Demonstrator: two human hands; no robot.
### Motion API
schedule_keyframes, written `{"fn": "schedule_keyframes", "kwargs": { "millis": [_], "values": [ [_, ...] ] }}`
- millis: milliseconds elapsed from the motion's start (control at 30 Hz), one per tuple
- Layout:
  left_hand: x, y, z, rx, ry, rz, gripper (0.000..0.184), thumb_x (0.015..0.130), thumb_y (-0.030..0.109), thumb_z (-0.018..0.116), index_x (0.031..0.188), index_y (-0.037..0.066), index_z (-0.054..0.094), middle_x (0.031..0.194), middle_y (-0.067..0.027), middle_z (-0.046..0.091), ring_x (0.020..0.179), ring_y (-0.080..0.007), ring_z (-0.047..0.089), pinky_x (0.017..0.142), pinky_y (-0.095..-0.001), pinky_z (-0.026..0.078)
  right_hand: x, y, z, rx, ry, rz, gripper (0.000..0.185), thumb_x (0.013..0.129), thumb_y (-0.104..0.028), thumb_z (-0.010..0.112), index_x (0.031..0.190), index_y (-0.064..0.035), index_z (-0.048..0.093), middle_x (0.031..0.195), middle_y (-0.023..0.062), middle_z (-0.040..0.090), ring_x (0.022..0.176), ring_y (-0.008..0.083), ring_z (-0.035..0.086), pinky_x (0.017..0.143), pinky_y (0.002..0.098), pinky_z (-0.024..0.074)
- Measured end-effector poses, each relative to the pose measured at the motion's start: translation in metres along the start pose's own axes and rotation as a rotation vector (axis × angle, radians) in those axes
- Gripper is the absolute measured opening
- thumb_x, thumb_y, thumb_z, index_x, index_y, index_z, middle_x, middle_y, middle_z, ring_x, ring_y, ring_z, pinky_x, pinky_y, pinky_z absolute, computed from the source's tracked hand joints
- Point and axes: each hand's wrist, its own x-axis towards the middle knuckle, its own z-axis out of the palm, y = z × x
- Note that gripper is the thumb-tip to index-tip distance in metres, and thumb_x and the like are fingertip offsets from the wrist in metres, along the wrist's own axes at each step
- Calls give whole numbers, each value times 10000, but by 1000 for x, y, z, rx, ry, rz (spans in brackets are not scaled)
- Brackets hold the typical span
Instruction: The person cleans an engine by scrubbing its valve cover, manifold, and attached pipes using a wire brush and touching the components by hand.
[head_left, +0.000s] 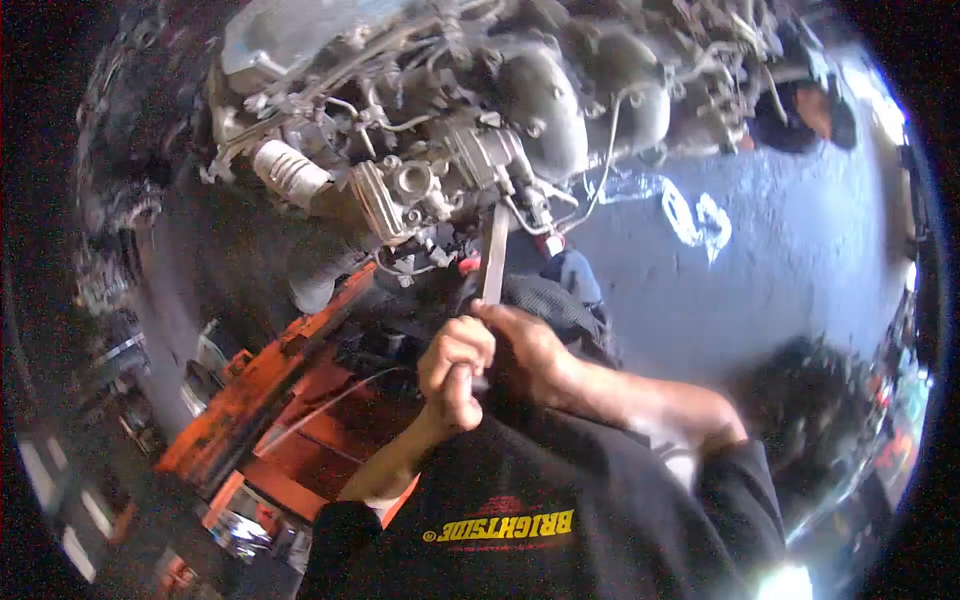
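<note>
Both my hands are on a flat metal bar (493, 255) that rises from them toward an engine (540, 100). My left hand (456, 372) is closed in a fist around the bar's lower end. Beside it and slightly higher, my right hand (528, 345) is closed on the bar, with its thumb along the metal. The bar's upper tip reaches the engine's underside next to a throttle body (415, 182) and a metal housing (490, 158). Exactly where the tip bears is hidden. Thin pipes and a wire loop (605, 165) run close by.
An orange metal frame (290, 370) stands to the left below the engine. A dark mesh-textured item (548, 300) lies just beyond my right hand. Another person (815, 112) is at the upper right, behind the engine. Grey-blue floor (760, 250) stretches along the right, with shiny marks.
</note>
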Motion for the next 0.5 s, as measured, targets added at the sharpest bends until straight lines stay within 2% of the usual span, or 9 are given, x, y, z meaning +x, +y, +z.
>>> {"fn": "schedule_keyframes", "kwargs": {
  "millis": [67,133,167,200,300,333,400,433,500],
  "values": [
    [-8,4,-10,-24,-84,-76,51,851,23,441,889,6,472,817,-131,515,676,-195,506,633,-345,439,-7,-7,13,13,103,-54,264,1024,-266,526,1078,-20,607,866,64,616,820,131,582,755,303,473],
    [8,6,-34,61,-123,6,102,841,32,463,933,6,496,852,-125,519,745,-211,522,714,-361,455,-11,-12,26,19,223,-42,281,1023,-277,536,1089,-10,595,881,87,625,795,179,625,705,332,518],
    [22,1,-59,98,-148,9,133,839,48,483,961,3,510,876,-123,526,784,-217,528,760,-367,455,-8,-4,24,153,203,-34,246,1014,-310,559,1061,-68,572,849,60,601,677,217,616,598,346,522],
    [43,-3,-78,179,-131,38,158,851,56,498,996,-3,522,906,-122,538,821,-219,536,795,-365,456,-13,-2,24,78,279,-7,274,1024,-355,536,1043,-82,550,812,62,568,587,185,561,488,330,459],
    [99,-5,-115,446,-23,54,197,920,72,530,1096,-14,553,1010,-115,581,919,-204,562,871,-346,460,-2,20,-2,124,242,60,264,1039,-390,494,1029,-126,497,716,25,469,448,101,362,385,257,253],
    [113,-8,-125,505,2,3,191,949,78,538,1116,-13,562,1046,-110,595,947,-191,570,888,-338,461,-1,26,-5,174,215,91,252,1044,-392,483,1047,-140,482,700,26,466,423,92,337,374,250,239],
    [144,-23,-138,648,-96,20,175,982,77,533,1133,3,580,1081,-92,607,981,-172,578,899,-327,462,0,39,7,-47,378,-63,231,1046,-364,491,1094,-138,481,690,16,463,430,91,362,375,243,265],
    [154,-36,-138,607,-112,-13,178,980,94,545,1130,7,586,1088,-96,609,987,-176,581,903,-333,464,5,43,8,-38,380,-76,231,1046,-364,491,1094,-138,481,690,16,463,430,91,362,375,243,265],
    [169,-60,-133,626,-204,-34,208,976,153,568,1130,15,594,1121,-114,614,1023,-214,585,925,-352,457,14,60,5,-248,467,-280,246,1041,-332,509,1123,-101,495,687,49,485,446,142,435,396,322,353]
  ]
}}
